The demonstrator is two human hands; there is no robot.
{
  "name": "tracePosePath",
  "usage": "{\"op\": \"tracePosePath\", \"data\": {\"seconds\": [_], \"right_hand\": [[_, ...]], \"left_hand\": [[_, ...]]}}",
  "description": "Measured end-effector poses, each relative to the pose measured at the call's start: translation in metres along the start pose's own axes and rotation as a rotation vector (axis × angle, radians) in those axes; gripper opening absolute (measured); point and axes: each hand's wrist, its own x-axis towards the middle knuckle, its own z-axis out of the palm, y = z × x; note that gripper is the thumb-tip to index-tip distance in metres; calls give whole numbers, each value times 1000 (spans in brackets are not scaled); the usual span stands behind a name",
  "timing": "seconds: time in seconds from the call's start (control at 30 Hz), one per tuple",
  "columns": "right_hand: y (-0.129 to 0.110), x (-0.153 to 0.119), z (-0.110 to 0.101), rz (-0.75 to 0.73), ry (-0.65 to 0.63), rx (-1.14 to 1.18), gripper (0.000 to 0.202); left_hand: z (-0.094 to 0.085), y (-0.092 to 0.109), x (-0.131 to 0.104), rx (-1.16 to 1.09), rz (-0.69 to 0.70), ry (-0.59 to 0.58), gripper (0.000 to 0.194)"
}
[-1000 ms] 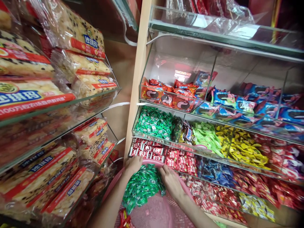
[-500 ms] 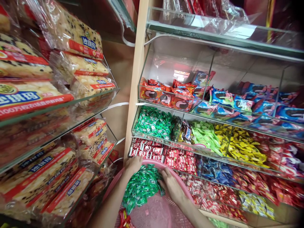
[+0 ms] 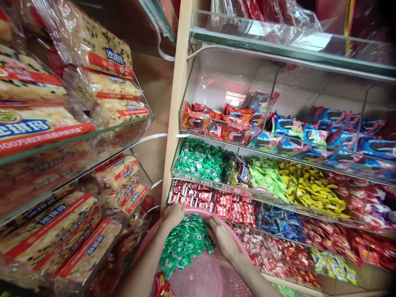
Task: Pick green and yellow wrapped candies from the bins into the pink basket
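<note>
A pink plastic basket (image 3: 198, 284) is in front of me, its far rim close to the lower shelves. Green-wrapped candies (image 3: 182, 247) are heaped along its left and far side, and a red packet (image 3: 162, 284) lies near the bottom edge of the view. My left hand (image 3: 173, 215) grips the rim at the far left, fingers closed over it. On the right part of the rim, my right hand (image 3: 221, 233) is closed too, its fingertips partly hidden by the wall and close to the candies.
Ahead, a glass-fronted compartment holds matching green candies (image 3: 201, 161), beside yellow-wrapped sweets (image 3: 312, 189). Red packets (image 3: 192, 194) lie just beyond the basket. Sachima packs (image 3: 114, 57) fill the left shelves. A wooden post (image 3: 175, 103) stands between the two shelf units.
My right hand's fingers have shifted slightly at the basket's right rim. The basket, the candies and my left hand look nearly the same.
</note>
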Motion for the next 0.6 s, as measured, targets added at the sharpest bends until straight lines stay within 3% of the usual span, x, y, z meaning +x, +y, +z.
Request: {"op": "tracePosePath", "data": {"seconds": [0.23,0.47,0.6], "right_hand": [[-1,-8,-10,24,-14,101,24],[4,-7,-4,22,-19,23,16],[1,-6,-5,28,-42,-43,23]], "left_hand": [[-4,4,-2,2,-36,-24,54],[-3,2,-2,0,-15,-17,54],[-2,2,-1,0,-6,-12,54]]}}
